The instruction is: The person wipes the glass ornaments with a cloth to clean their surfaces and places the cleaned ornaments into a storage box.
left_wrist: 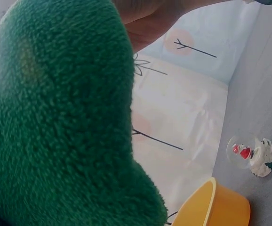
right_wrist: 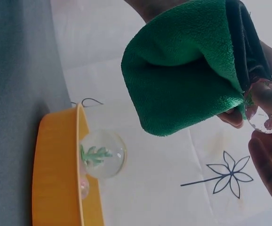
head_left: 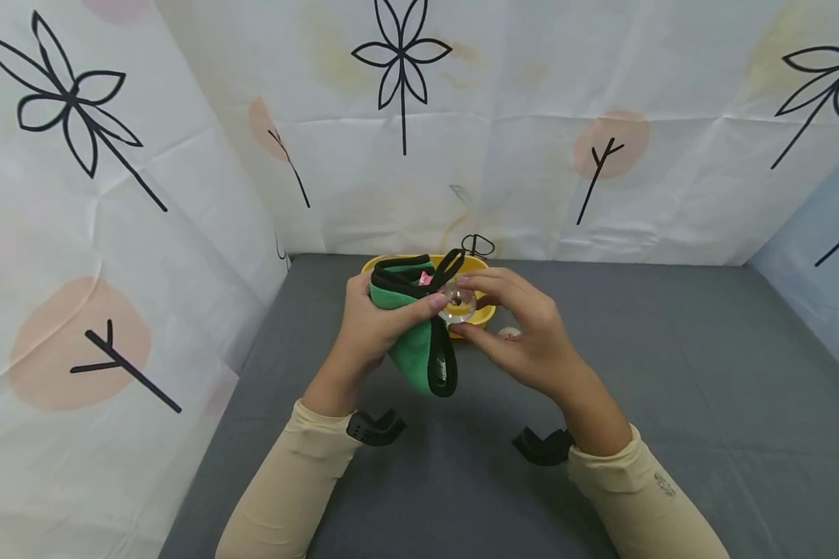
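My left hand (head_left: 367, 330) grips a folded green fleece cloth (head_left: 412, 355) with black edging, its thumb laid against a small clear snow globe (head_left: 459, 306). On the globe's other side, my right hand (head_left: 534, 330) pinches it between thumb and fingers. Pink figures show inside the glass in the right wrist view, where the cloth (right_wrist: 183, 94) hangs as a bulging fold beside it. The left wrist view is largely filled by the cloth (left_wrist: 60, 122), which hides most of the left hand.
Behind the hands stands a yellow tub (right_wrist: 56, 165), with a clear globe (right_wrist: 108, 155) holding a green plant shape inside it. Beside the tub, a snow globe with a red and white figure (left_wrist: 263, 157) lies on the grey table (head_left: 671, 373). Patterned white cloth walls (head_left: 517, 155) enclose it.
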The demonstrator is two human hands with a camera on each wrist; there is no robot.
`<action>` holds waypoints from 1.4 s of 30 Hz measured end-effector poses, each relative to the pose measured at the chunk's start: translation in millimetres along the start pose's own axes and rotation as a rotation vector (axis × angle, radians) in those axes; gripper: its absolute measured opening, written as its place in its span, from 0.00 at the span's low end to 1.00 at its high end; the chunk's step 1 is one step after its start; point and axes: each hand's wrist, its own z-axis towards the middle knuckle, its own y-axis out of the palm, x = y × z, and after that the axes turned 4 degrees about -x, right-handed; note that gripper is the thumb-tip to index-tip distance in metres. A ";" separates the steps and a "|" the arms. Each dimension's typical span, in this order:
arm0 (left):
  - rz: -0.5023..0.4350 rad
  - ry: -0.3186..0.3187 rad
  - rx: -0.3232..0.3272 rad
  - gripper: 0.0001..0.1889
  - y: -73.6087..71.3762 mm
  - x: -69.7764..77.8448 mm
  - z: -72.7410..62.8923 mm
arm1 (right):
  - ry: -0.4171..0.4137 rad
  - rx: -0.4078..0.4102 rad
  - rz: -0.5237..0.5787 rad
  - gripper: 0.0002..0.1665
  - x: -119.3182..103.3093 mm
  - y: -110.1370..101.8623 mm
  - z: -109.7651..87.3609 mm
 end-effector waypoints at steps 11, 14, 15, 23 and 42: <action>-0.028 0.032 0.049 0.24 2.3 -2.0 1.4 | 0.244 -0.020 0.285 0.27 0.2 -4.6 -4.1; -0.015 0.024 0.045 0.26 3.0 -2.2 1.3 | 0.311 -0.049 0.322 0.19 0.7 -5.4 -4.9; -0.010 0.021 0.042 0.27 3.3 -2.4 1.2 | 0.327 -0.061 0.330 0.17 0.7 -5.4 -4.9; 0.010 0.025 0.030 0.30 4.3 -4.3 1.1 | 0.353 -0.085 0.339 0.15 0.5 -5.8 -4.3; -0.009 0.035 0.029 0.29 1.4 -2.4 0.8 | 0.031 0.034 0.045 0.30 -0.1 -0.2 0.3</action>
